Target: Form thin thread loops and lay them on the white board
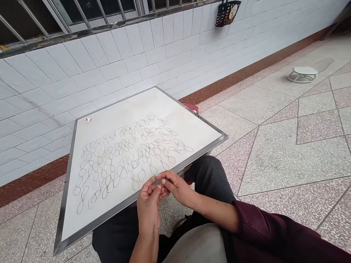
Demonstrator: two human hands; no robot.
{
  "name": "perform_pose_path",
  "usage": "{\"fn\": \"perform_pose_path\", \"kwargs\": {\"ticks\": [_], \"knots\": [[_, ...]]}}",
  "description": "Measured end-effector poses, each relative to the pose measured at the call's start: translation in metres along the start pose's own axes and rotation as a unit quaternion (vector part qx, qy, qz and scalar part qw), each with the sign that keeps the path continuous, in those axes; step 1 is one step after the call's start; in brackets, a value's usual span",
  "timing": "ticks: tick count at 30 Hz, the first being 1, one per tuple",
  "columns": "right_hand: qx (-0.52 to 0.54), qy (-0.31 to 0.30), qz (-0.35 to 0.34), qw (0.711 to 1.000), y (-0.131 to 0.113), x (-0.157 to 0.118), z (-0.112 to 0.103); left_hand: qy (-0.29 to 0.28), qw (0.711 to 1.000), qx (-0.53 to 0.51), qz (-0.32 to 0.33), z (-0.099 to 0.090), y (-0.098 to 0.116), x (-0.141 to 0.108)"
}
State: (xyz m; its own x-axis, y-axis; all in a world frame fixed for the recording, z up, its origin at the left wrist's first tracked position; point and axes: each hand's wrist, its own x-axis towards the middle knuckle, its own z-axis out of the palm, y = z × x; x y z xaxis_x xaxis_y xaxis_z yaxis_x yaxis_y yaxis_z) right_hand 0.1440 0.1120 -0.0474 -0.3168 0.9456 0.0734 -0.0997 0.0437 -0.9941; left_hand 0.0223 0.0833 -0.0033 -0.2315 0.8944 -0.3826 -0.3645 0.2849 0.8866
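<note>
My left hand (150, 202) and my right hand (177, 187) meet just off the near edge of the white table (153, 104). Fingers of both are closed in a pinch around a thin cord (166, 189); only a short bit of it shows, the rest being hidden by the fingers. Spread over the tabletop in rough rows lie several thin dark cord loops (135, 184), many twisted into a figure eight. Some of these overlap at the front and right.
A small red and white item (88, 119) sits at the table's far left corner. The table has a metal rim (120, 208) and stands by a tiled wall (120, 62). A black basket (227, 14) hangs there. On the floor at right is a low white chair (304, 72).
</note>
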Motion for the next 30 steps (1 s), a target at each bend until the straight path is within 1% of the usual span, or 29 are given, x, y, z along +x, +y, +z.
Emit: {"fn": "perform_pose_path", "kwargs": {"ticks": [4,7,9,13,15,21,25,30], "knots": [[-0.016,-0.029,-0.013,0.999,-0.003,-0.001,-0.003,0.006,0.999,0.032,0.022,-0.001,0.003,-0.004],[0.005,-0.052,-0.010,0.999,-0.005,-0.001,-0.006,0.015,0.998,0.046,0.031,-0.002,0.003,-0.006],[0.006,-0.066,-0.023,0.998,-0.007,-0.002,-0.008,0.022,0.997,0.056,0.037,-0.004,0.003,-0.007],[-0.078,-0.068,-0.097,0.990,-0.012,-0.006,-0.013,0.020,0.995,0.087,0.050,-0.007,0.002,-0.008],[-0.118,-0.059,-0.118,0.984,-0.013,-0.008,-0.014,0.019,0.993,0.101,0.051,-0.007,0.003,-0.008],[-0.233,-0.060,-0.159,0.958,-0.011,-0.010,-0.016,0.015,0.992,0.110,0.059,-0.004,0.003,-0.008],[-0.271,-0.042,-0.170,0.947,-0.009,-0.008,-0.017,0.004,0.991,0.114,0.067,-0.005,0.000,-0.005],[-0.323,-0.040,-0.220,0.920,-0.006,-0.007,-0.018,-0.005,0.988,0.139,0.073,-0.007,0.000,-0.003]]}}
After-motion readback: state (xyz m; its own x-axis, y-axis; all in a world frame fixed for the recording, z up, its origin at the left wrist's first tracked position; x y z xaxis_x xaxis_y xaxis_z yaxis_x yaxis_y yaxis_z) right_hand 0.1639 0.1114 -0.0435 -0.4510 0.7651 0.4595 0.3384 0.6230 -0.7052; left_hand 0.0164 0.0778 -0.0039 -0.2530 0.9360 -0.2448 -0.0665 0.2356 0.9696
